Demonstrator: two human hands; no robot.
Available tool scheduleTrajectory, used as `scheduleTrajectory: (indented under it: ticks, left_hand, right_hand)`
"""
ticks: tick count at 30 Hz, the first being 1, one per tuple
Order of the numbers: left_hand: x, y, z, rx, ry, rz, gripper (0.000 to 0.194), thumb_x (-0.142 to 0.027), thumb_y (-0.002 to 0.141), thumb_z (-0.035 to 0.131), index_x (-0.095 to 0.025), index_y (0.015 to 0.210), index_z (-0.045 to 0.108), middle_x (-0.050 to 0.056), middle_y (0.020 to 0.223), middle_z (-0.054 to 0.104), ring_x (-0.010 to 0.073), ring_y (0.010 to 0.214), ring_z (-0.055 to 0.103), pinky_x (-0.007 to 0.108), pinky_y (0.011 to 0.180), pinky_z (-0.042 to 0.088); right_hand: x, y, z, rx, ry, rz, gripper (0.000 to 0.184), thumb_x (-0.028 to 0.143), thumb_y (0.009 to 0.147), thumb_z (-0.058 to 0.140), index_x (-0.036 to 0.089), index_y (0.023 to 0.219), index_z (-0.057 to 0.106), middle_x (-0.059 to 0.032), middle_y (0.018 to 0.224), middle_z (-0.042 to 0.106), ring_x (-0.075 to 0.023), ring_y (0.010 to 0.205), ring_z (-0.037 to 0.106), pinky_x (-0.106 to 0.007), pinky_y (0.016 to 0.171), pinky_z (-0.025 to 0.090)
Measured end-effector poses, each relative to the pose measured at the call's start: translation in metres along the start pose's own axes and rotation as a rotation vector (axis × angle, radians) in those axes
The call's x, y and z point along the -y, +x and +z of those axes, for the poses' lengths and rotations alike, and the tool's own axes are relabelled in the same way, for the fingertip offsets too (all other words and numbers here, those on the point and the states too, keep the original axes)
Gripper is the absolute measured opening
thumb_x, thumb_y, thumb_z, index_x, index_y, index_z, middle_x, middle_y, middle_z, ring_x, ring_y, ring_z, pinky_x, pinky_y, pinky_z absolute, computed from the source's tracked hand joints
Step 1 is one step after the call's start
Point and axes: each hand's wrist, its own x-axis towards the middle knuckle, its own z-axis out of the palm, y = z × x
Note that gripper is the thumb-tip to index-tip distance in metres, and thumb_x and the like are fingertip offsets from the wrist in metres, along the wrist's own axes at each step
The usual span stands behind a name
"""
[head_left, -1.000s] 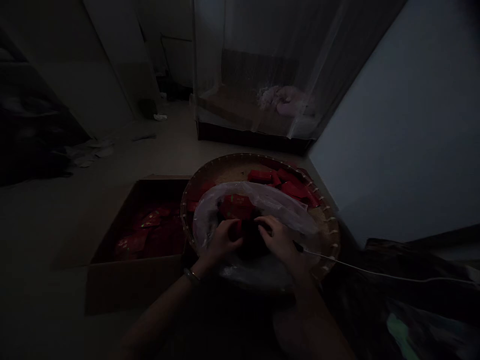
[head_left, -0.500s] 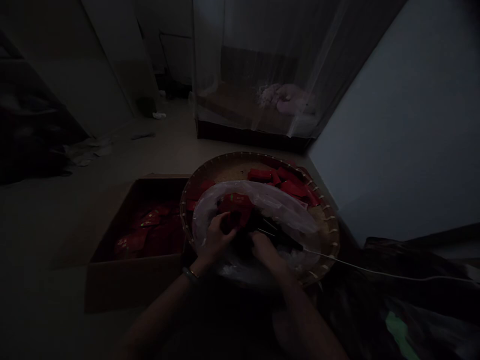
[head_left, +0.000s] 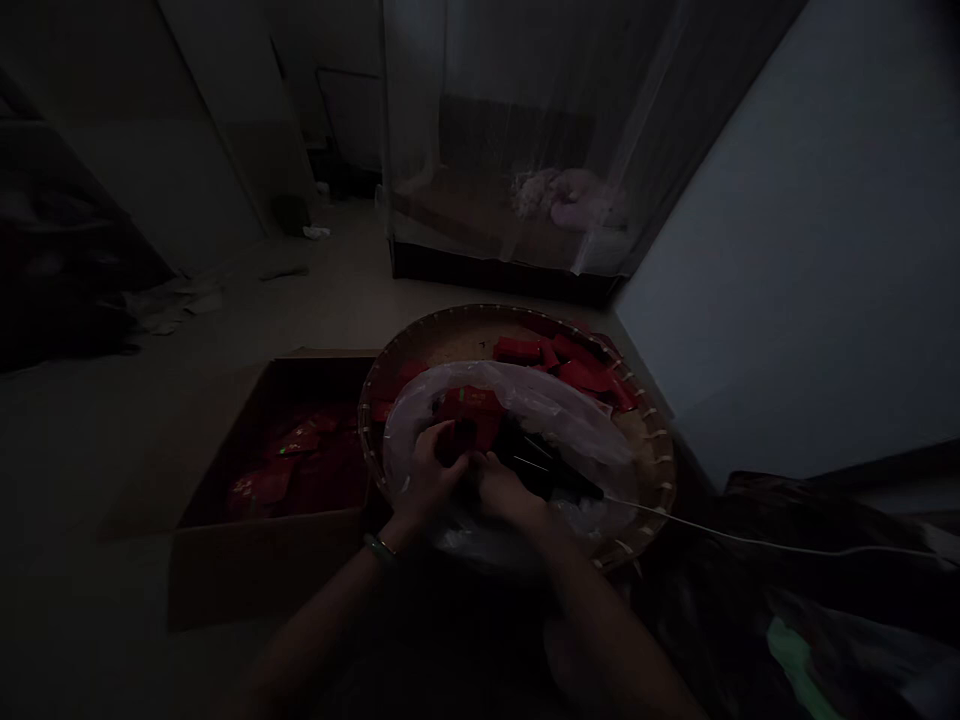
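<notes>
Red packet (head_left: 472, 402) sits near frame centre, amid plastic (head_left: 551, 396) in the basket (head_left: 456, 347). Left hand (head_left: 429, 472) curls at its near edge, right hand (head_left: 508, 492) close beside; grip on either cannot be told.

Count one left hand (head_left: 433, 472) and one right hand (head_left: 508, 488), two in total. Just beyond the fingers (head_left: 429, 440), see at least one printed red packet (head_left: 472, 402). To right of the fingers, find one black tool (head_left: 546, 465) and one white cord (head_left: 750, 541). Under and around the fingers, count one plastic sheet (head_left: 555, 402) and one woven tray (head_left: 663, 455). Left of the fingers, count one carton (head_left: 262, 570), with several red pouches (head_left: 296, 438), too dark for exact number.
</notes>
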Motion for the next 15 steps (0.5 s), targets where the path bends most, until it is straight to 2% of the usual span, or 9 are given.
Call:
scheduleTrajectory:
  ticks: [4,8,12,15]
  left_hand:
    - [-0.012,0.002,-0.007,-0.041,0.049,0.018,0.045,-0.023,0.074,0.065,-0.021,0.117,0.054,0.007,0.111,0.062,0.0223,0.102,0.061,0.038,0.087,0.052]
    - [-0.026,0.005,-0.015,-0.129,0.156,0.062,0.043,-0.026,0.072,0.067,-0.022,0.113,0.056,0.007,0.107,0.064,0.0233,0.1,0.061,0.039,0.087,0.052]
    - [-0.031,0.007,-0.016,-0.108,0.17,0.072,0.041,-0.023,0.072,0.066,-0.022,0.112,0.057,0.007,0.107,0.064,0.0238,0.101,0.06,0.039,0.086,0.052]
    - [-0.03,0.007,-0.016,-0.086,0.166,0.054,0.042,-0.022,0.071,0.067,-0.022,0.112,0.057,0.007,0.109,0.063,0.0246,0.104,0.059,0.041,0.089,0.051]
  right_hand:
    - [-0.002,0.007,0.005,-0.065,0.027,-0.051,0.046,0.01,0.082,0.044,0.022,0.126,0.051,-0.0096,0.126,0.051,-0.0213,0.1,0.048,-0.032,0.085,0.043]
    - [-0.004,0.012,0.009,-0.065,0.004,-0.08,0.041,0.013,0.085,0.045,0.019,0.125,0.051,-0.0109,0.122,0.054,-0.0216,0.098,0.049,-0.031,0.082,0.044]
    - [-0.008,0.014,0.011,-0.054,-0.024,-0.06,0.04,0.015,0.085,0.045,0.018,0.124,0.052,-0.0126,0.122,0.054,-0.0225,0.096,0.049,-0.032,0.079,0.044]
    - [-0.009,0.013,0.011,-0.045,-0.007,-0.09,0.041,0.017,0.083,0.05,0.019,0.124,0.052,-0.0116,0.12,0.055,-0.0226,0.099,0.049,-0.032,0.083,0.043]
